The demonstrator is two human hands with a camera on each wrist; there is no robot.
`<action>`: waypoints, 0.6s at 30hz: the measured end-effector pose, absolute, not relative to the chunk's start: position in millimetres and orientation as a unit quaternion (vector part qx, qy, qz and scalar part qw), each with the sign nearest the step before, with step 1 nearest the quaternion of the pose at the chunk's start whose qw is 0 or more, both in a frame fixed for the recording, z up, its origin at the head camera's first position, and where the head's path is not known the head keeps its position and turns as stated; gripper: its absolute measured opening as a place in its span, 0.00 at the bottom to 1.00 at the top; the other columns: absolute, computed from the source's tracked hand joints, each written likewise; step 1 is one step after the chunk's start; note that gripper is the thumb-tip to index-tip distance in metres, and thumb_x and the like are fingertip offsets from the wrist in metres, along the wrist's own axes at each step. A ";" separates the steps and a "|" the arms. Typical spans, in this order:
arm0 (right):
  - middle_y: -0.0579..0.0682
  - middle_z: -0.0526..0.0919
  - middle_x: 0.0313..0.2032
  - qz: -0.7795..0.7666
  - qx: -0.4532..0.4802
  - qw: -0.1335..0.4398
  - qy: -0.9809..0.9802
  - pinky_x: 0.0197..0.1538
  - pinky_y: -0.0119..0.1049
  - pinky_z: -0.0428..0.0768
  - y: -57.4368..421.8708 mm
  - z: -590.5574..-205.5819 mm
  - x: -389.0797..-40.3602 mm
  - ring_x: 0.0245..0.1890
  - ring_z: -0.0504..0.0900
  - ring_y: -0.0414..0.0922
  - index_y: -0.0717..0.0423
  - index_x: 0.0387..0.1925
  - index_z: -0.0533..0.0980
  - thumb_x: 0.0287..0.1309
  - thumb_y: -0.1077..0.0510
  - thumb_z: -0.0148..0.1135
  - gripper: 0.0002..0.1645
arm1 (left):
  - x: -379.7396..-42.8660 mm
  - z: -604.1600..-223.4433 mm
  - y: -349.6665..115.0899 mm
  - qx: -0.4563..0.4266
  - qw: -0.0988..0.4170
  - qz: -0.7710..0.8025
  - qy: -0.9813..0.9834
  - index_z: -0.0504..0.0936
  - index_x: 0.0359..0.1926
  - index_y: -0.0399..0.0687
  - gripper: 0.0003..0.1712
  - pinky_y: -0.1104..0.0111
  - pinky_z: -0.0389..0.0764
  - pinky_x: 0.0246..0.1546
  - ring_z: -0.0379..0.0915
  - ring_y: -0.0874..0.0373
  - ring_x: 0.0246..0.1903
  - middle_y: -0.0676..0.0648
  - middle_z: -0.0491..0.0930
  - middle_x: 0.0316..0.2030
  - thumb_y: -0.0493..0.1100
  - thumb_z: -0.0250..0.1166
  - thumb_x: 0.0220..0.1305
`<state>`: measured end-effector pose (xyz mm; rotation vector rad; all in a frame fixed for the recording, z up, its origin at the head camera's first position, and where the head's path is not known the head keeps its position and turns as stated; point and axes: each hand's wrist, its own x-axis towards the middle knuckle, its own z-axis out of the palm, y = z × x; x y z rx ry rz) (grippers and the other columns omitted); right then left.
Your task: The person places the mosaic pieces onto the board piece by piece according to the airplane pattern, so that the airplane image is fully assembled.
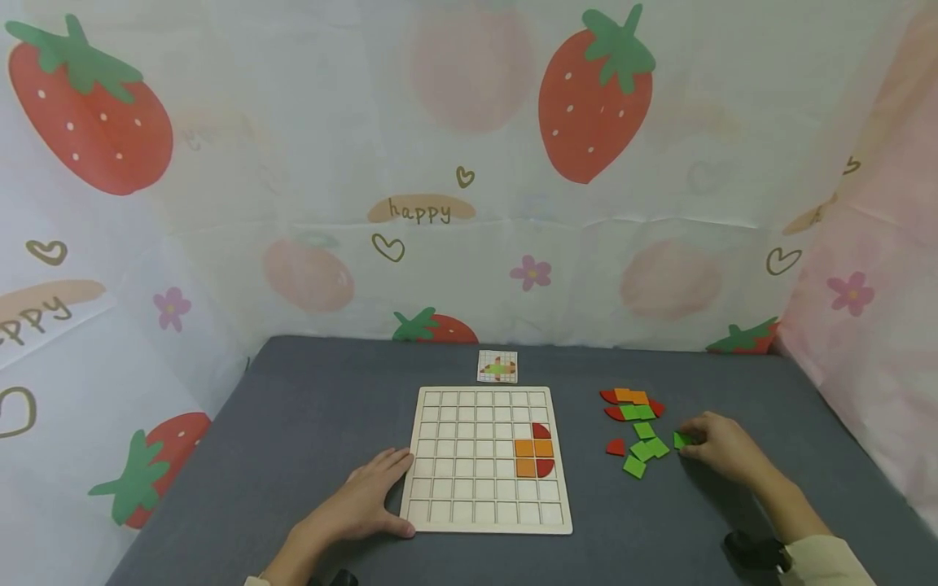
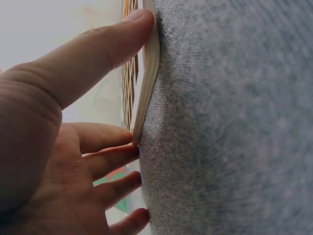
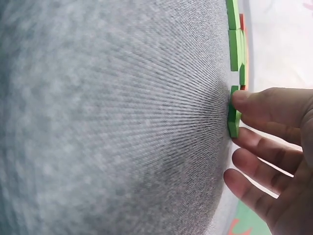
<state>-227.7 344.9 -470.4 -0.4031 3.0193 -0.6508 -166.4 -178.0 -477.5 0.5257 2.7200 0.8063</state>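
Observation:
My right hand (image 1: 725,449) pinches a green square tile (image 1: 681,440) between thumb and fingers at the right of the loose tiles. In the right wrist view the thumb lies on this tile, which is low at the cloth; the other fingers are spread. My left hand (image 1: 369,498) rests at the left edge of a pale wooden grid board (image 1: 465,491). Its thumb touches the front left corner, its fingers fairly straight along the side. In the board's right columns lie three orange squares (image 1: 524,448) and two red quarter-round tiles (image 1: 545,468).
Loose green squares (image 1: 634,466), a red piece (image 1: 615,448) and rows of orange (image 1: 630,396), green and red tiles lie right of the board. A small picture card (image 1: 497,367) lies behind it. Grey cloth (image 1: 315,407) covers the table; a strawberry-print curtain (image 1: 308,163) surrounds it.

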 end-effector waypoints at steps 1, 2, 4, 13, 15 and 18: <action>0.59 0.81 0.38 -0.207 -0.128 0.014 0.970 0.37 0.48 0.80 344.7 -470.3 -228.1 0.36 0.81 0.53 0.70 0.43 0.81 0.50 0.63 0.69 0.18 | -166.2 -477.2 -178.0 0.181 0.128 0.276 0.935 0.63 0.70 0.33 0.59 0.36 0.54 0.66 0.50 0.34 0.73 0.35 0.61 0.71 0.53 0.79 0.39; 0.59 0.81 0.37 -0.205 -0.128 0.014 0.970 0.36 0.47 0.80 344.4 -469.9 -228.0 0.36 0.81 0.52 0.70 0.43 0.81 0.50 0.63 0.69 0.18 | -166.3 -477.0 -178.0 0.182 0.128 0.276 0.935 0.63 0.70 0.33 0.59 0.36 0.54 0.66 0.50 0.34 0.72 0.35 0.61 0.71 0.53 0.79 0.39; 0.57 0.81 0.36 -0.201 -0.126 0.012 0.971 0.36 0.46 0.79 343.8 -469.5 -228.1 0.35 0.80 0.51 0.69 0.42 0.81 0.50 0.63 0.69 0.17 | -166.2 -476.3 -178.0 0.185 0.127 0.275 0.935 0.63 0.70 0.32 0.59 0.36 0.55 0.65 0.50 0.34 0.72 0.35 0.61 0.71 0.53 0.79 0.39; 0.56 0.81 0.34 -0.193 -0.119 0.009 0.974 0.35 0.46 0.78 342.5 -468.7 -228.5 0.34 0.80 0.50 0.69 0.40 0.82 0.50 0.61 0.70 0.17 | -166.3 -474.6 -177.3 0.183 0.131 0.275 0.935 0.63 0.69 0.32 0.59 0.35 0.54 0.65 0.50 0.33 0.72 0.35 0.61 0.71 0.53 0.79 0.38; 0.58 0.82 0.35 -0.197 -0.116 0.009 0.973 0.36 0.48 0.79 342.1 -467.9 -227.9 0.35 0.80 0.52 0.69 0.41 0.82 0.50 0.62 0.69 0.17 | -166.1 -473.9 -177.0 0.184 0.132 0.275 0.934 0.63 0.69 0.32 0.59 0.35 0.54 0.65 0.50 0.33 0.72 0.34 0.61 0.71 0.53 0.79 0.39; 0.59 0.82 0.37 -0.206 -0.115 0.004 0.972 0.37 0.49 0.80 340.8 -465.8 -226.6 0.37 0.81 0.54 0.69 0.42 0.82 0.51 0.61 0.69 0.18 | -165.8 -473.2 -176.6 0.183 0.132 0.276 0.934 0.63 0.69 0.32 0.59 0.35 0.54 0.65 0.50 0.33 0.72 0.34 0.61 0.71 0.52 0.79 0.39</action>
